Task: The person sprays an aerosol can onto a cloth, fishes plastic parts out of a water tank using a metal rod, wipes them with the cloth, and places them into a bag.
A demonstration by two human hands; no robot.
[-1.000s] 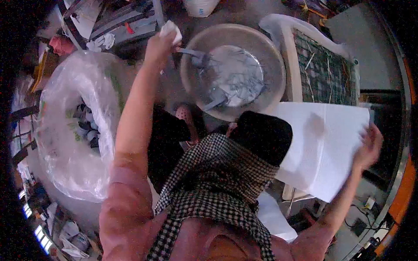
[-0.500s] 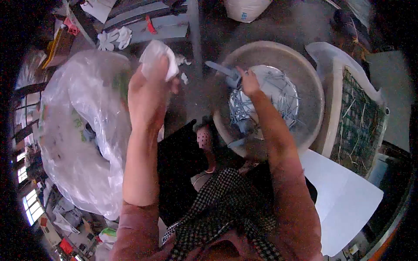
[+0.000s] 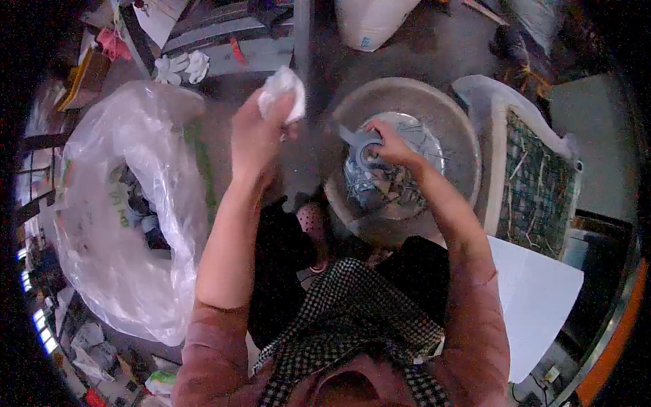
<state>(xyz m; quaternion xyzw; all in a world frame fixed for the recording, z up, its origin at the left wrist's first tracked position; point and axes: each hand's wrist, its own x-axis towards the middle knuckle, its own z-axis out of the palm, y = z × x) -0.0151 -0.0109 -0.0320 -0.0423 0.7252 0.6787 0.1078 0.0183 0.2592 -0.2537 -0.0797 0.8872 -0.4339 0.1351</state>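
A person's right hand pinches a grey part above a wide round basin strewn with thin grey pieces, while the left hand clasps a crumpled white cloth just beside it. Farther out, a clear plastic bag (its mouth showing more grey parts) stands at left, with a white sheet near the right arm.

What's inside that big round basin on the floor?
Thin grey sticks lie jumbled in the basin. The right hand holds a grey part with a rounded end over it. Whatever lies beneath the jumble or behind the hand is covered.
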